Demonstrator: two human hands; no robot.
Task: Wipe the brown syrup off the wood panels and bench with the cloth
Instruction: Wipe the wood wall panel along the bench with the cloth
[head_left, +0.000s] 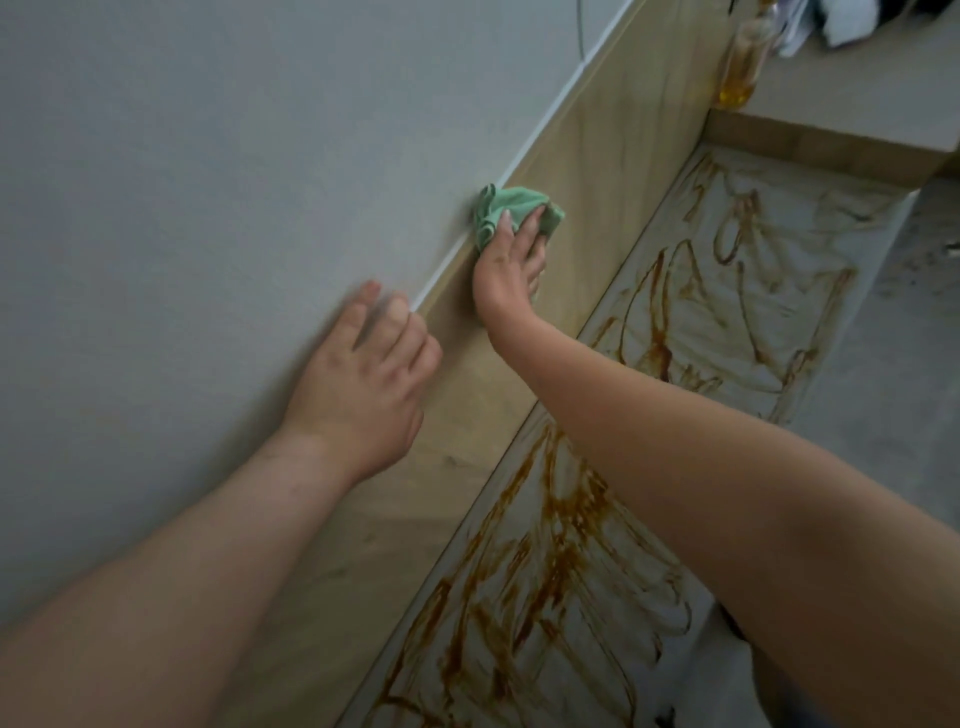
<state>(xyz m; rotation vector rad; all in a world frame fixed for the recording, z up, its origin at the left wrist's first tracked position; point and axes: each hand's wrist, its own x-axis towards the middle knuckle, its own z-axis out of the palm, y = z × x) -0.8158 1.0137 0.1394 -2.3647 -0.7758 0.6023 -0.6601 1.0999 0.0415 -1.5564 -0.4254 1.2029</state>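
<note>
Cloth (498, 205), green and bunched, sits high on the upright wood panel (597, 135), just under the white trim (519, 171) where the panel meets the grey wall (208, 156).

Right hand (511, 260): fingers fairly straight and laid over the cloth, pressing it flat to the wood rather than wrapping it. Likely chosen so the palm spreads pressure across the bunched fabric.

Left hand (363, 374): nearer, fingers apart and extended, holding nothing. It lies against the wall at the trim line, a little blurred. Reads as a brace for the forward lean while the other arm reaches far.

Panel around the cloth shows no obvious streaks. Faint dull marks on the near stretch; cannot tell whether they are residue.

Bench (852, 322) below and to the right: heavy loops and smears of brown syrup (566, 525) from near end to far end. Judgement: panel work under way, bench not yet begun. Sensible order, as anything off the panel runs down.

Far right, a bottle (743, 57) of amber liquid stands on a raised ledge, well apart from both hands.
</note>
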